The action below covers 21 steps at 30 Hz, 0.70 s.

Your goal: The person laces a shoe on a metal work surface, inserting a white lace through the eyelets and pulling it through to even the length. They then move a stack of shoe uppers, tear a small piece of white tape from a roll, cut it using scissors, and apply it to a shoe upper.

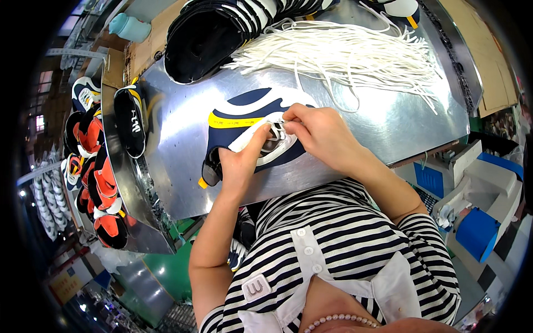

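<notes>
A navy shoe upper (244,114) with a yellow stripe and white trim lies on a shiny metal table (183,150) in front of me. My left hand (240,161) presses on its white tongue and holds the shoe from below. My right hand (322,132) pinches a white lace (279,123) at the eyelets, fingertips close to my left thumb. A large loose bundle of white laces (344,53) lies on the table beyond the shoe.
A stack of dark shoe uppers (216,30) sits at the table's far edge. At the left, one black shoe (130,119) stands on edge, and several orange-and-black shoes (97,183) fill a lower rack. Blue and white bins (477,227) stand at right.
</notes>
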Each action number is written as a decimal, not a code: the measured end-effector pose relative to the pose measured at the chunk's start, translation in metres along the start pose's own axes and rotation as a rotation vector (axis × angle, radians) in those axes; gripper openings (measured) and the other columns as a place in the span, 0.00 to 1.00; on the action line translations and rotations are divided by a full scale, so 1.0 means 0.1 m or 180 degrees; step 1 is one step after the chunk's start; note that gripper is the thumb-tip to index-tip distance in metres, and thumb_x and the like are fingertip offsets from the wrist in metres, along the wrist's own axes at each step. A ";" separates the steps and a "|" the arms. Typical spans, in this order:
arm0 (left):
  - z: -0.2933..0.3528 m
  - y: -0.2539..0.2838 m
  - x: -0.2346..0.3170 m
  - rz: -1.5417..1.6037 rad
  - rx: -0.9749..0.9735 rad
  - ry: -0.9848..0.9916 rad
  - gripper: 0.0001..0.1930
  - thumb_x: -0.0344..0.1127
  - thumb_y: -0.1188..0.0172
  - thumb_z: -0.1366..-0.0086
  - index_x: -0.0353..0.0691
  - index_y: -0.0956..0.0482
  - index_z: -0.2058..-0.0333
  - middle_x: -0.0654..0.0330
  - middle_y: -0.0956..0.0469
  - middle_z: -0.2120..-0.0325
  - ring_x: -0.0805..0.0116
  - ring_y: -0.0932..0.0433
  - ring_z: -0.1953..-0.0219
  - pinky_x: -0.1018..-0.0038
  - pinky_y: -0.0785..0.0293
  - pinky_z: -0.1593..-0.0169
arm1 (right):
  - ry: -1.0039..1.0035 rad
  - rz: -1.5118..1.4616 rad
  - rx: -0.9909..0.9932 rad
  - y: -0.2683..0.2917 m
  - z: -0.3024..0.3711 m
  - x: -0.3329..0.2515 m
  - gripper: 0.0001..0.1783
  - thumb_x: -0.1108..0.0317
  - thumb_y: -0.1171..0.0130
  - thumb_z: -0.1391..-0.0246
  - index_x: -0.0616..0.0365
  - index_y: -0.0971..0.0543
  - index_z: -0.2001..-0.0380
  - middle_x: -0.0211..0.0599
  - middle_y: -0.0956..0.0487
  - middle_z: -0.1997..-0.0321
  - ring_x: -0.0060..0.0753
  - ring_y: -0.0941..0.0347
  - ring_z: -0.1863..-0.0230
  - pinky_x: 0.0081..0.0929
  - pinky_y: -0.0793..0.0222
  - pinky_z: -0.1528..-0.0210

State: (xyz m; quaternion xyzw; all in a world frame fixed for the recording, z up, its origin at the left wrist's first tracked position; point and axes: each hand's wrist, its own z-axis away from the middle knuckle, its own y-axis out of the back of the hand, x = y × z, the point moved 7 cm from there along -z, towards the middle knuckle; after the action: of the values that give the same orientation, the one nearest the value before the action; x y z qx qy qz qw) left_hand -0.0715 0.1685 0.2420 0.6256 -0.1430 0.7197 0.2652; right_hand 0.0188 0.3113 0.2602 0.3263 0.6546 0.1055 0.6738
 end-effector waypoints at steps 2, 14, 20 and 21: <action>0.02 -0.02 0.00 0.0011 -0.0123 -0.0084 0.06 0.31 0.37 0.37 0.36 0.19 0.63 0.64 0.19 0.73 0.84 0.28 0.77 0.85 0.35 0.75 | 0.0045 0.0220 0.0008 -0.05 -0.04 -0.04 0.13 0.69 0.42 0.44 0.63 0.27 0.57 0.49 0.21 0.74 0.50 0.22 0.72 0.38 0.28 0.70; -0.02 0.21 -0.31 -0.0009 -0.0510 0.1058 0.13 0.36 0.38 0.37 0.32 0.21 0.59 0.64 0.21 0.71 0.78 0.25 0.70 0.80 0.30 0.65 | 0.0471 0.0369 0.0078 0.14 -0.25 -0.30 0.11 0.71 0.45 0.44 0.63 0.27 0.58 0.46 0.19 0.67 0.48 0.20 0.67 0.39 0.26 0.66; -0.11 0.02 -0.16 -0.0238 -0.0424 0.0327 0.16 0.26 0.33 0.43 0.32 0.21 0.55 0.60 0.19 0.59 0.73 0.22 0.59 0.76 0.27 0.54 | 0.0742 -0.0282 0.0729 -0.26 -0.26 0.10 0.13 0.67 0.46 0.40 0.55 0.26 0.53 0.42 0.20 0.60 0.49 0.22 0.67 0.40 0.26 0.65; -0.14 0.00 -0.17 -0.0213 -0.0381 0.0174 0.15 0.26 0.33 0.43 0.32 0.21 0.56 0.60 0.19 0.60 0.73 0.21 0.60 0.76 0.27 0.55 | 0.0698 -0.0194 0.0693 -0.28 -0.28 0.11 0.13 0.67 0.46 0.40 0.56 0.26 0.53 0.42 0.20 0.60 0.49 0.22 0.67 0.40 0.26 0.65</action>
State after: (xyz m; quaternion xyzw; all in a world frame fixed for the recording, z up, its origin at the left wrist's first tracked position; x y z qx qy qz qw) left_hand -0.0814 0.1725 0.2228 0.5931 -0.1574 0.7174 0.3297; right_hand -0.0142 0.3042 0.2368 0.3639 0.7414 0.0484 0.5618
